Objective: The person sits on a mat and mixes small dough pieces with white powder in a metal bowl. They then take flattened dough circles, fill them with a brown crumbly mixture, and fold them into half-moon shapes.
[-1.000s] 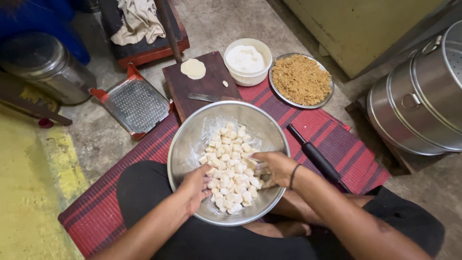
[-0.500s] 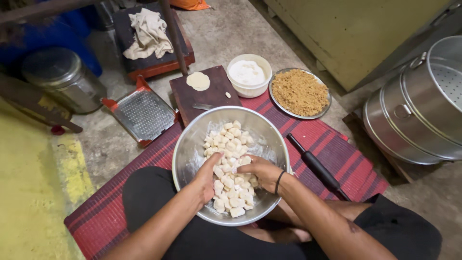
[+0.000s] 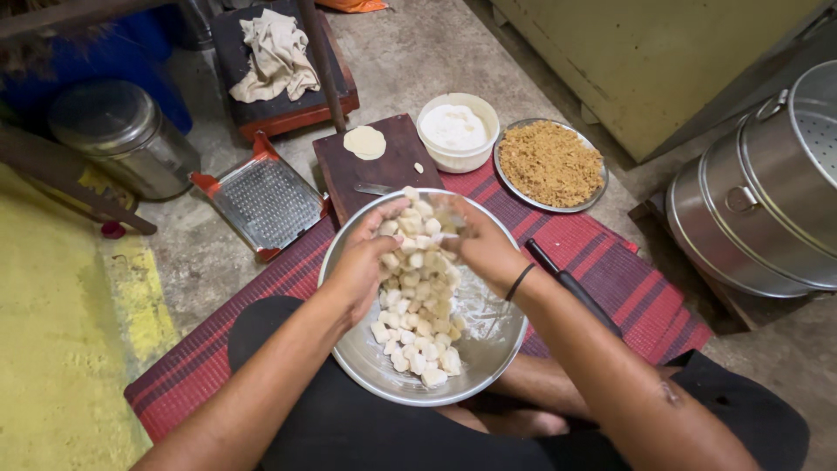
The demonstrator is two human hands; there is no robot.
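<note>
Mount: your head — the only view.
Facing: steeply down past your forearms onto the steel bowl [image 3: 425,301] in your lap.
Nearness: close — bowl fills the centre.
Reach: floor mat [image 3: 628,279], board [image 3: 384,166], steamer pots [image 3: 767,192] at edges.

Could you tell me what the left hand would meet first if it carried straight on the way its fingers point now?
Probably the right hand. The left hand points up and to the right across the dough pieces in the steel bowl, and the right hand cups the same heap opposite. Depth is unclear; beyond lies the bowl's far rim.
</note>
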